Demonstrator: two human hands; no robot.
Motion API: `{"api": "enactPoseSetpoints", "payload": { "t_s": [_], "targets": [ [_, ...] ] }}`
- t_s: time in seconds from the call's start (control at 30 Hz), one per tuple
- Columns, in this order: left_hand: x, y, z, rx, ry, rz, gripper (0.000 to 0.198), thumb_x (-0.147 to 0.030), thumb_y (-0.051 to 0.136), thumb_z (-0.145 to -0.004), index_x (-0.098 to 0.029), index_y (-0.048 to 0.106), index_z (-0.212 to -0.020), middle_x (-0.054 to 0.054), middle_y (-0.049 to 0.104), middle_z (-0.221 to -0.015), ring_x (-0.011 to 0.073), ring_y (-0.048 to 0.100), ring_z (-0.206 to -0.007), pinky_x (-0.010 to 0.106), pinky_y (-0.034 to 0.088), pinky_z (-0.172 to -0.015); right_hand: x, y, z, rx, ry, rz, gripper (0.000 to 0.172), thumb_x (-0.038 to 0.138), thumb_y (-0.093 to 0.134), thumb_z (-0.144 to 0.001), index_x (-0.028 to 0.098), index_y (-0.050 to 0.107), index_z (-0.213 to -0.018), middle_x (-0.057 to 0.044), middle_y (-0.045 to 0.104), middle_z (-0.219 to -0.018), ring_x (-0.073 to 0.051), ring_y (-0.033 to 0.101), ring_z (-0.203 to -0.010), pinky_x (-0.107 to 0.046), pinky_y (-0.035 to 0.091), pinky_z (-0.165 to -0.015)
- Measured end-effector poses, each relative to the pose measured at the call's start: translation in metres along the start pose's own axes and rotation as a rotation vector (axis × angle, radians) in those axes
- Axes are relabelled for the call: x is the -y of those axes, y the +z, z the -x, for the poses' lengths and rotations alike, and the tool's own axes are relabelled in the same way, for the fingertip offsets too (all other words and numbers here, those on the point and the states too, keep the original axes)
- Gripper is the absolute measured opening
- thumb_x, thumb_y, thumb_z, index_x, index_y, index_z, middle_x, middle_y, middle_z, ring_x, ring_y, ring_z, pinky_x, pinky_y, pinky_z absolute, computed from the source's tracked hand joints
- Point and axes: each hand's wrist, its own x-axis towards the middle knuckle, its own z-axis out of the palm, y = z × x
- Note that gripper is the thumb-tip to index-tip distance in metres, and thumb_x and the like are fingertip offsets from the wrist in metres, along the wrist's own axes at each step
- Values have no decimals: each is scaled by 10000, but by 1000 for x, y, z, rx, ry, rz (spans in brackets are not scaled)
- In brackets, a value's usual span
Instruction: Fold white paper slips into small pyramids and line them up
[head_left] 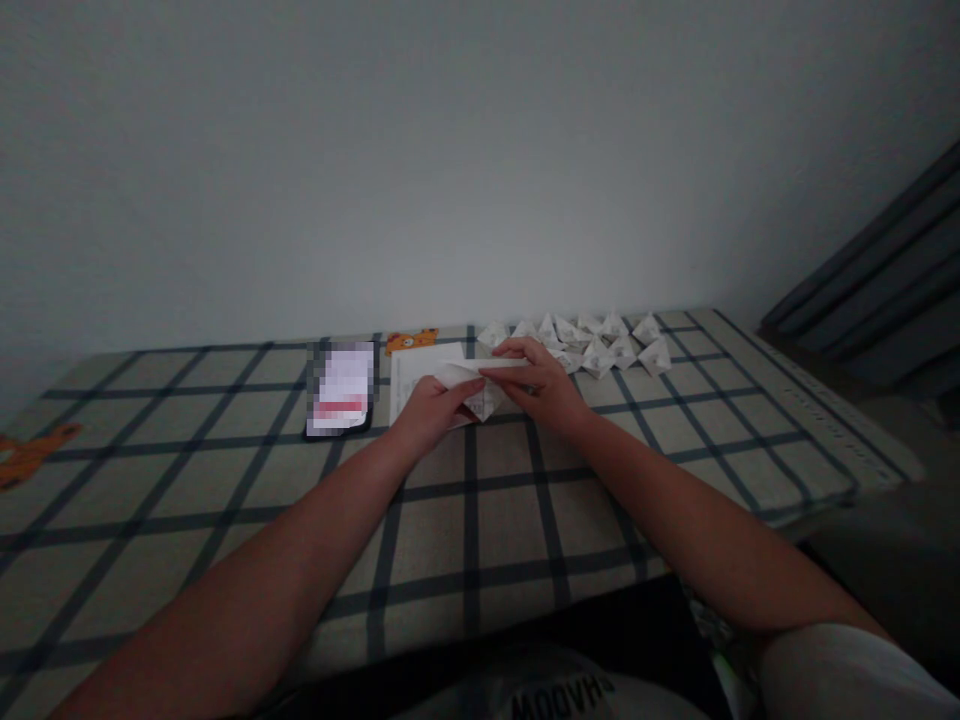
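Observation:
A partly folded sheet of white paper (489, 402) with print on it is held between my two hands, just above the table. My left hand (433, 408) grips its left side, with the thumb pressed on the near face. On the right side, my right hand (541, 385) pinches the upper edge, fingers drawn together over the paper. Beneath and to the left lies a flat printed white sheet (403, 385), partly covered by the left hand. Several small folded paper boats (598, 353) stand in rows behind and right of my right hand.
A phone (342, 388) with a lit, blurred screen lies left of the flat sheet. The checked tablecloth (300, 520) carries orange animal prints (37, 455). A pale wall (450, 170) rises behind the table, and a dark curtain (877, 250) hangs at the right.

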Motion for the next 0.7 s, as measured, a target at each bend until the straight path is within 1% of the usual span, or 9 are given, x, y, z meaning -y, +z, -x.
{"api": "enactPoseSetpoints", "payload": {
  "t_s": [0.07, 0.13, 0.23, 0.33, 0.4, 0.47, 0.57, 0.63, 0.7],
  "targets": [
    [-1, 0, 0, -11, 3, 20, 305, -365, 751, -670, -138, 699, -867, 57, 704, -818, 166, 640, -697, 272, 507, -621, 1, 0, 1, 18, 0, 11, 296, 179, 530, -885, 321, 679, -1098, -61, 502, -1237, -179, 506, -1125, -384, 460, -922],
    [0, -1, -1, -14, -8, 45, 306, -373, 754, -663, -136, 697, -849, 55, 703, -803, 163, 638, -685, 269, 503, -618, 0, 0, 1, 9, 30, -8, 284, 188, 531, -888, 313, 679, -1096, -65, 489, -1255, -165, 537, -1064, -381, 474, -904],
    [1, -2, -2, 1, -37, 81, 321, -411, 743, -662, -131, 692, -810, 62, 702, -787, 168, 639, -670, 280, 507, -619, -3, 2, 1, -39, 95, -74, 217, 232, 554, -882, 264, 691, -1047, -75, 541, -1161, -142, 577, -941, -339, 509, -818],
    [0, -2, -3, 23, -22, 71, 335, -445, 705, -698, -136, 697, -825, 77, 712, -830, 178, 645, -694, 283, 514, -612, -6, 4, 0, -116, 179, -153, 138, 310, 632, -827, 217, 685, -914, -72, 593, -1060, -169, 579, -985, -288, 524, -721],
    [0, -3, -2, 24, 15, 25, 349, -470, 671, -733, -134, 701, -822, 80, 712, -825, 175, 638, -680, 280, 513, -594, -7, 4, -1, -157, 251, -246, 179, 357, 678, -779, 203, 663, -870, -71, 608, -1055, -178, 592, -980, -256, 526, -646],
    [-1, -3, -2, 20, 44, -31, 384, -502, 629, -766, -126, 701, -783, 79, 706, -767, 164, 621, -625, 278, 507, -572, -6, 4, -2, -137, 352, -364, 247, 389, 691, -757, 197, 653, -906, -61, 638, -983, -154, 633, -821, -237, 518, -561],
    [-1, -4, -1, 18, 61, -98, 416, -521, 606, -783, -117, 700, -749, 81, 698, -709, 163, 617, -594, 282, 507, -575, -3, 3, -2, -64, 505, -488, 321, 416, 675, -763, 182, 653, -981, -13, 661, -750, -115, 621, -569, -234, 504, -499],
    [-1, -5, -1, -15, 93, -139, 403, -510, 633, -766, -112, 700, -768, 83, 697, -706, 170, 625, -603, 288, 513, -582, -1, 2, -2, -69, 550, -502, 326, 423, 668, -766, 174, 662, -975, 4, 653, -659, -120, 631, -542, -231, 504, -496],
    [-4, -7, 0, -80, 165, -157, 385, -480, 668, -747, -117, 700, -868, 66, 692, -718, 156, 619, -584, 277, 509, -564, -1, 0, -2, -98, 554, -482, 313, 419, 673, -761, 172, 673, -954, 7, 650, -628, -125, 641, -544, -225, 500, -492]
  ]
}}
